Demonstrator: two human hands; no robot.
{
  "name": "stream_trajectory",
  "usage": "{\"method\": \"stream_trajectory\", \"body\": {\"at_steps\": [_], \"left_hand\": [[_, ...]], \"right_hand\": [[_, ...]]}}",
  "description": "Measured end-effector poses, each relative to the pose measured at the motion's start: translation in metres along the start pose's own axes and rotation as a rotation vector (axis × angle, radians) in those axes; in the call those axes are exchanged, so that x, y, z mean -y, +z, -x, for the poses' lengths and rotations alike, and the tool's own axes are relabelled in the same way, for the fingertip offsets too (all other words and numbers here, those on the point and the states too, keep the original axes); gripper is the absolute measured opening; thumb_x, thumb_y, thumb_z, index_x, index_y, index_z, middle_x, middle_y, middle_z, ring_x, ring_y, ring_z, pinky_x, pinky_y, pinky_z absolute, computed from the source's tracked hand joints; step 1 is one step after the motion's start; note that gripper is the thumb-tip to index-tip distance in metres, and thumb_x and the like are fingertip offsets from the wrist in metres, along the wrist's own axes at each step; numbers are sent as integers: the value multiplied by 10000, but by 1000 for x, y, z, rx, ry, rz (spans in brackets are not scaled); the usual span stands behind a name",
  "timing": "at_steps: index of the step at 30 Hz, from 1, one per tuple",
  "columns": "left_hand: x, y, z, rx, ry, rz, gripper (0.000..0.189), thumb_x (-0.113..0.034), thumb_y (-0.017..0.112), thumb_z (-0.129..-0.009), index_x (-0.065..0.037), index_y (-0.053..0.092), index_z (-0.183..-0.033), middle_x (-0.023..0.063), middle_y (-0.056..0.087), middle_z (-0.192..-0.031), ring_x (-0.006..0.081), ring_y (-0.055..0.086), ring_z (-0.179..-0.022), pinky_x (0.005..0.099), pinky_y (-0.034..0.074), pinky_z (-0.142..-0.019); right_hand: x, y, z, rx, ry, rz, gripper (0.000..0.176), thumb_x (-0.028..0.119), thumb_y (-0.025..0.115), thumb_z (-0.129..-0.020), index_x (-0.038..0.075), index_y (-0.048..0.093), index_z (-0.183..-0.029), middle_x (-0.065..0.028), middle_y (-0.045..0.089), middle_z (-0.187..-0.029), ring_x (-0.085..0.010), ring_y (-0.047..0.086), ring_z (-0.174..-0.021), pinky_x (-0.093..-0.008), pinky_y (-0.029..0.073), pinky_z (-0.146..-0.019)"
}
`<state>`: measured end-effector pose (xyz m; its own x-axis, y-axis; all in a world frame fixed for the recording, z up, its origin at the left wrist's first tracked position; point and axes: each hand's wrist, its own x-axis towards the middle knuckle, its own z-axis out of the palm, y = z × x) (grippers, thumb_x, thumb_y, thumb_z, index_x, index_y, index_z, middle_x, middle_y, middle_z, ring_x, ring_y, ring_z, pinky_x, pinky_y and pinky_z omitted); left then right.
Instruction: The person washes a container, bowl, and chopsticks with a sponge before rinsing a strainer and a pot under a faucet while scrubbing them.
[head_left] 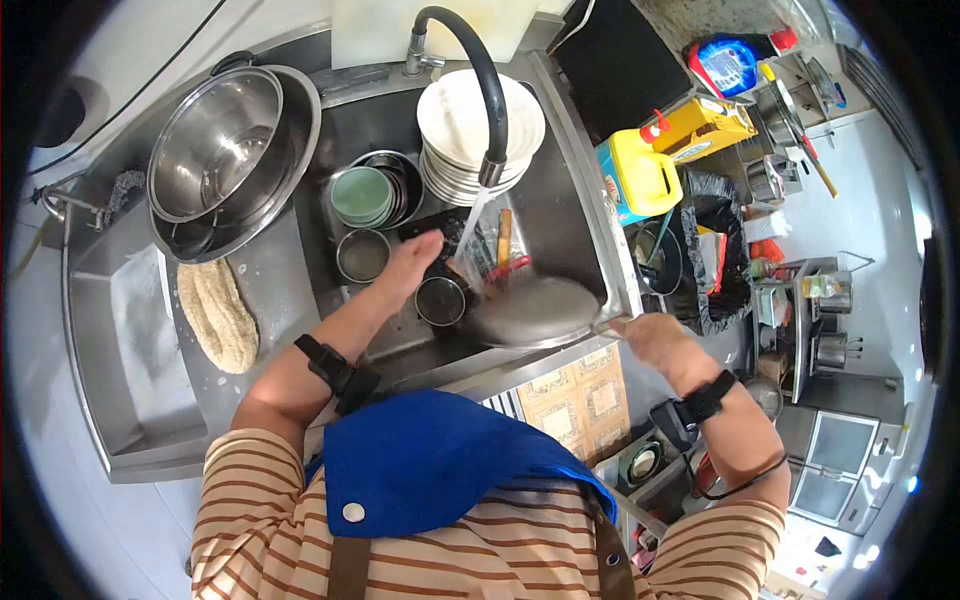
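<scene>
My right hand (660,350) is closed around the handle of a round metal pan (540,310), blurred by motion, at the sink's right front. Water runs from the black tap hose (490,110) beside the pan. My left hand (415,265) reaches over the sink near the stream, fingers apart, with nothing visible in it. Close to it stand two small round metal containers (363,255) (440,300). Behind them, green bowls (362,194) sit inside a metal pot. A stack of white plates (470,110) rises under the tap. A wooden handle (504,235) and a red item (508,268) lie behind the pan.
Large steel bowls (220,140) stand at the left on the drainboard, with a beige cloth (215,315) in front. Right of the sink are a yellow jug (640,175), a yellow box (705,130) and a bin lined with a black bag (725,250). Shelving with pots (830,350) is farther right.
</scene>
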<state>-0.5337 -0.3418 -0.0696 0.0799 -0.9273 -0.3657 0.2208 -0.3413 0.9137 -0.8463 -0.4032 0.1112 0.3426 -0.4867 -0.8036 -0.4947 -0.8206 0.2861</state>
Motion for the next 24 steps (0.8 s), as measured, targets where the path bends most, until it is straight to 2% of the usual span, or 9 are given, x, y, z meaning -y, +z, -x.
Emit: {"method": "stream_trajectory", "body": {"at_steps": [3,7,11,17,19,20,21,23,24], "left_hand": [[9,-11,18,80,-150,-19,482,-353,474,-896,-10,456,-1235,78,479,-1254,156,404,-1171,282,274,-989],[37,-13,21,78,-153,-21,489,-368,483,-888,-6,474,-1217,79,494,-1238,157,415,-1159,281,283,-980],[42,-11,17,21,-179,-7,485,-367,488,-886,-5,481,-1209,64,511,-1208,136,438,-1101,279,318,-931],[49,-27,25,8,-234,-66,527,-421,506,-861,-61,456,-1242,52,512,-1167,138,426,-1072,307,332,-892],[42,-32,34,-4,-277,-33,568,-458,520,-841,-73,444,-1251,51,499,-1178,157,415,-1092,330,325,-908],[38,-34,37,-18,-355,6,641,-506,531,-813,-79,406,-1275,61,458,-1220,191,387,-1123,372,304,-932],[36,-34,39,-31,-432,45,717,-553,541,-785,-85,368,-1299,71,418,-1261,224,360,-1153,415,283,-956],[42,-35,37,-53,-472,61,773,-584,546,-761,-101,321,-1322,79,355,-1305,254,330,-1173,450,272,-955],[47,-38,37,-78,-524,83,832,-615,550,-738,-118,274,-1345,87,293,-1349,284,301,-1193,486,261,-955]], "right_hand": [[-5,-19,-4,66,48,11,377,99,415,-849,182,485,-1210,-115,638,-913,-266,625,-854,-389,511,-705],[-28,-48,17,-174,102,-76,429,88,425,-830,217,470,-1236,-114,640,-874,-283,624,-834,-394,513,-672],[-2,-21,21,47,136,-71,456,81,431,-813,207,452,-1251,-120,636,-885,-269,614,-870,-387,502,-694],[-10,-31,18,-38,135,-120,460,84,468,-783,254,509,-1209,-137,622,-954,-278,608,-880,-374,491,-746],[-20,-33,23,-75,56,-343,527,52,485,-743,293,509,-1211,-144,631,-899,-290,614,-853,-376,493,-719],[-22,-30,16,-235,-149,-500,613,-25,458,-677,242,506,-1227,-134,625,-740,-242,623,-659,-322,491,-574],[-26,-28,14,-245,-144,-502,613,-25,458,-677,242,506,-1227,-134,625,-740,-242,623,-659,-322,491,-574],[-29,-46,5,338,67,-1005,547,-11,460,-749,236,499,-1235,-96,597,-646,-170,585,-523,-266,464,-481],[-32,-45,-4,393,-72,-1102,493,25,474,-796,212,480,-1252,-64,568,-611,-120,543,-467,-231,444,-439]]}}
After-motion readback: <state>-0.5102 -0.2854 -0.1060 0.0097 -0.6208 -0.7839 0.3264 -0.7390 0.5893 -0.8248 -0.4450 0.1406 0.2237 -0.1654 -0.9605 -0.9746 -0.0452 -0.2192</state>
